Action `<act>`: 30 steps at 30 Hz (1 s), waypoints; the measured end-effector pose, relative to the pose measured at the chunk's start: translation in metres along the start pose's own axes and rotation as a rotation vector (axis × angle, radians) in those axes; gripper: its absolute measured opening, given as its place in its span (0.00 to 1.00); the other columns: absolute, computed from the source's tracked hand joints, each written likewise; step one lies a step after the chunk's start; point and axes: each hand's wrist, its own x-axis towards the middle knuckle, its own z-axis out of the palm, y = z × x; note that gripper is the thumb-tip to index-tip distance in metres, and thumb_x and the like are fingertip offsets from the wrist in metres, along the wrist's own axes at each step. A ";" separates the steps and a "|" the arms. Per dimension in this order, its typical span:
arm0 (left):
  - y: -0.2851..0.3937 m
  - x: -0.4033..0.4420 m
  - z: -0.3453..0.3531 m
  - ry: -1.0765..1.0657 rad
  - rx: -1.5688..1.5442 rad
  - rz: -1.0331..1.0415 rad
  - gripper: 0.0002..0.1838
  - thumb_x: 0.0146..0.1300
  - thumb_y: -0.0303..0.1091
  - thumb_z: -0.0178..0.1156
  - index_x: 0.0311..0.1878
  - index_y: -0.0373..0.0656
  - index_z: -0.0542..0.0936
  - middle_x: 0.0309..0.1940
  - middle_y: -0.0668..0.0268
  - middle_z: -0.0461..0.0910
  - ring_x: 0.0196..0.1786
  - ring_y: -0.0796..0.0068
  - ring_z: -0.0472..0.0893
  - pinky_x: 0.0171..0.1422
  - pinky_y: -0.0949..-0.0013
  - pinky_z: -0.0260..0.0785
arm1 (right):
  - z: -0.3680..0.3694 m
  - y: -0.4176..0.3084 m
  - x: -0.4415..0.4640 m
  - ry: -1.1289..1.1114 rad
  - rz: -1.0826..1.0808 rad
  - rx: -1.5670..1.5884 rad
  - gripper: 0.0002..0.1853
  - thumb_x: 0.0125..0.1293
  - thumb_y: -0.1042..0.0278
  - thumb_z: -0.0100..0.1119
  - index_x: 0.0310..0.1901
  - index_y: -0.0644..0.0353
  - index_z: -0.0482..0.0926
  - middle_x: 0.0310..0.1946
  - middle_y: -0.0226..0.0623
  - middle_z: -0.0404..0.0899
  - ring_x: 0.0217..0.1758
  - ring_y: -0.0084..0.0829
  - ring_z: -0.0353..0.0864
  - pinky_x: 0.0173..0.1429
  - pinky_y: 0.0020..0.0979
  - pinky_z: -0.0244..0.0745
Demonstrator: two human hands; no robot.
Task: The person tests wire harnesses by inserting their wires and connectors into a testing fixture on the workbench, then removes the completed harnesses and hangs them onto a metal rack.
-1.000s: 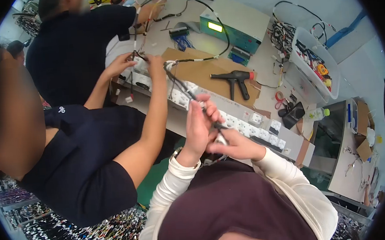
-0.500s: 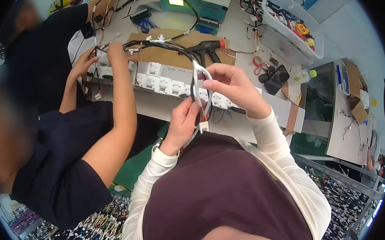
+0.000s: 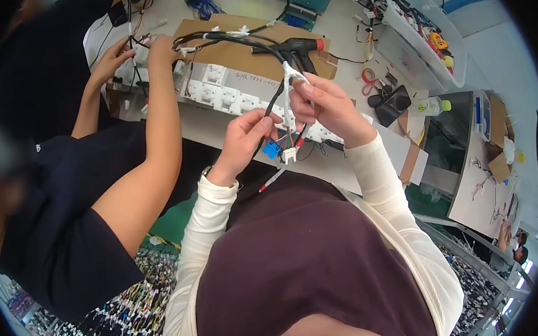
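The harness (image 3: 271, 50) is bundled, and its white-wrapped fork (image 3: 290, 73) already splits into separate branches; the plugs hang unmated, and how much work remains I cannot tell. It arches above the worktop (image 3: 207, 128), over the cardboard (image 3: 208, 25) and past the black gun (image 3: 299, 51), its tail above the near edge. Its long axis slants from the worktop's left part toward the wearer, then bends down at the fork. The white plug (image 3: 290, 156) points down at the wearer's body, the blue plug (image 3: 272, 149) just beside it. The left hand (image 3: 242, 142) pinches a black branch between thumb and fingers; the right hand (image 3: 333, 110) appears to grip at the fork. White blocks (image 3: 227, 100) stand in a row beyond.
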 end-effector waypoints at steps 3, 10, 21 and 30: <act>-0.002 -0.003 -0.001 0.020 -0.234 -0.067 0.13 0.77 0.37 0.55 0.48 0.36 0.80 0.30 0.71 0.77 0.35 0.82 0.74 0.42 0.77 0.66 | -0.011 0.011 0.010 -0.088 0.050 0.008 0.19 0.62 0.58 0.69 0.45 0.56 0.70 0.31 0.27 0.70 0.32 0.21 0.69 0.43 0.28 0.74; -0.002 -0.009 -0.002 0.154 -0.364 0.024 0.12 0.78 0.36 0.54 0.46 0.35 0.79 0.29 0.72 0.73 0.29 0.85 0.69 0.37 0.78 0.63 | -0.010 0.033 0.015 -0.182 0.193 -0.176 0.24 0.59 0.68 0.75 0.56 0.61 0.78 0.46 0.26 0.80 0.50 0.21 0.77 0.58 0.27 0.72; -0.007 -0.028 -0.017 0.285 -0.162 0.109 0.13 0.77 0.38 0.56 0.48 0.35 0.79 0.30 0.72 0.75 0.33 0.83 0.73 0.46 0.75 0.70 | 0.006 0.033 0.019 -0.036 0.094 -0.402 0.06 0.62 0.74 0.70 0.39 0.67 0.85 0.38 0.31 0.84 0.36 0.17 0.81 0.40 0.20 0.75; -0.007 -0.052 -0.019 0.149 -0.536 0.139 0.19 0.80 0.44 0.48 0.49 0.35 0.76 0.28 0.68 0.74 0.25 0.82 0.73 0.25 0.76 0.70 | 0.000 0.015 0.020 -0.008 0.039 -0.276 0.14 0.67 0.63 0.64 0.40 0.68 0.84 0.40 0.37 0.83 0.34 0.23 0.83 0.36 0.25 0.82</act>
